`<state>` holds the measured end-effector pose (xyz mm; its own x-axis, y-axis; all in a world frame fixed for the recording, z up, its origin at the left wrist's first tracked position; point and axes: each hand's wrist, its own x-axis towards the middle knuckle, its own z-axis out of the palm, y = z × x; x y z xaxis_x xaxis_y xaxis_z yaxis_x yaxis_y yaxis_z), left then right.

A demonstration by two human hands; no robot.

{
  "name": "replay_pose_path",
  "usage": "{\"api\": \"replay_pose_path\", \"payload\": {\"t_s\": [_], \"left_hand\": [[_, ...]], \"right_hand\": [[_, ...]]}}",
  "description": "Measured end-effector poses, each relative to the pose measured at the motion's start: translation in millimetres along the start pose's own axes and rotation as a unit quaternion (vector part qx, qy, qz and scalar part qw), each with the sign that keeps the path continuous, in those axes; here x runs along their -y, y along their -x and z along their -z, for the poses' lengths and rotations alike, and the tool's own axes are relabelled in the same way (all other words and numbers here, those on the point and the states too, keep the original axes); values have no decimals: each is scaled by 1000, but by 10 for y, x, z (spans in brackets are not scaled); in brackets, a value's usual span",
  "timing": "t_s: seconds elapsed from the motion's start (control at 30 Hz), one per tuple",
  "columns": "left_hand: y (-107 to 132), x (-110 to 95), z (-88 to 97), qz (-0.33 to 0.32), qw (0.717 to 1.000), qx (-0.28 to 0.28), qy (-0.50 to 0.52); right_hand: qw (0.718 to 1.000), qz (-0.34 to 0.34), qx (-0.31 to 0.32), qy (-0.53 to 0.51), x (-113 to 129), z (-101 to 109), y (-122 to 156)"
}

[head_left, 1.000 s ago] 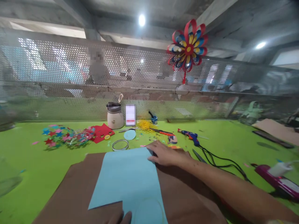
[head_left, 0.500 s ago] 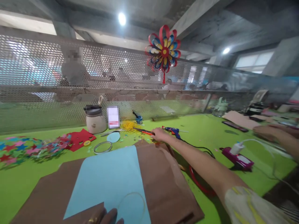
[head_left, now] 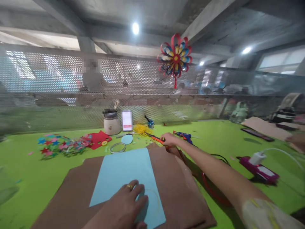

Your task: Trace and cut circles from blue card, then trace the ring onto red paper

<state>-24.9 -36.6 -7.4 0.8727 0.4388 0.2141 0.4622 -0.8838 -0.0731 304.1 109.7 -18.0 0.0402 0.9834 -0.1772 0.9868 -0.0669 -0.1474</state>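
My left hand (head_left: 127, 202), a ring on one finger, lies over a light blue sheet of paper (head_left: 124, 165) with its fingers apart. A faint curved line is drawn on the sheet beside my fingertips. The sheet rests on brown paper or card (head_left: 171, 184). My right hand (head_left: 170, 140) reaches across to the far edge of the brown sheet. Its fingers are closed on what look like scissors (head_left: 156, 138), orange at the handles and dark toward the tip. The tip points left, near shredded yellow paper (head_left: 142, 129).
Behind my right hand lies a blue glue gun (head_left: 184, 136). A tape roll (head_left: 118, 148), a blue paper circle (head_left: 127, 139), red paper (head_left: 98, 139) and star garland (head_left: 56, 143) sit left. A purple power strip (head_left: 258, 171) with a white plug is right. A cup (head_left: 111, 122) stands at the back.
My left hand has moved up and forward onto the blue sheet, its fingers now in full view. The right hand keeps its hold. The view has shifted to the left.
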Motion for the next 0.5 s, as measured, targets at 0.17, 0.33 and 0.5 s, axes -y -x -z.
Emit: {"api": "replay_pose_path", "payload": {"t_s": [0.17, 0.33, 0.5], "left_hand": [[-33, 168, -447, -41, 999, 9, -13], [11, 374, -1106, -78, 992, -70, -74], [60, 400, -1462, -101, 976, -176, -79]], "right_hand": [[999, -44, 7, -4, -150, 36, -69], [994, -108, 15, 18, -350, 65, -139], [986, -149, 15, 67, -434, 69, -163]]}}
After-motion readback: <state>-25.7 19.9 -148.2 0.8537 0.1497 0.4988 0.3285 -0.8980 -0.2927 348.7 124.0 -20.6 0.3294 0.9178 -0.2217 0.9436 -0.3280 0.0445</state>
